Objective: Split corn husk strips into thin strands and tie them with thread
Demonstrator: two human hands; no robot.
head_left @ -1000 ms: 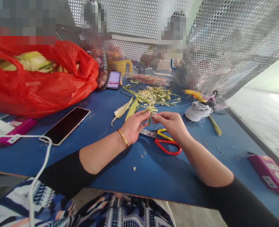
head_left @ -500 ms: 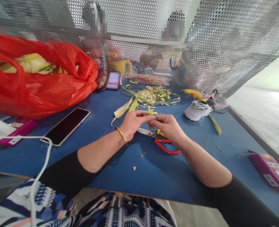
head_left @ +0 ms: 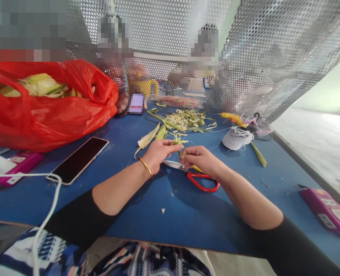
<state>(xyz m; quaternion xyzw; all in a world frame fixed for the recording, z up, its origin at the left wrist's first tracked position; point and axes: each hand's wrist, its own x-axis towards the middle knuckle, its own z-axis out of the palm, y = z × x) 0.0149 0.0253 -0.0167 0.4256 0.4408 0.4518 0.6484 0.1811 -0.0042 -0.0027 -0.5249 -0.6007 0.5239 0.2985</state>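
Observation:
My left hand (head_left: 159,152), with a gold bangle at the wrist, pinches a small bundle of pale green corn husk strips (head_left: 178,141). The strips stick out above its thumb and fingers. Close by on the right, my right hand (head_left: 200,159) has its thumb and fingertips pressed together below the bundle; what they grip is too small to make out. Under both hands lie scissors (head_left: 200,182) with red and yellow handles, partly covered by the right hand. A fine white thread runs from a spool (head_left: 236,138) towards the hands.
Beyond the hands lies a pile of cut husk strips (head_left: 185,119), with a husk piece (head_left: 147,137) nearer. A red plastic bag (head_left: 72,119) of husks and a phone (head_left: 79,159) are left. A yellow-handled tool (head_left: 233,118) lies right. A perforated metal screen (head_left: 161,28) borders the back.
My right hand has moved slightly away from my left, opening a gap between their fingertips. The husk bundle shows more plainly in my left hand. The whole view has shifted slightly.

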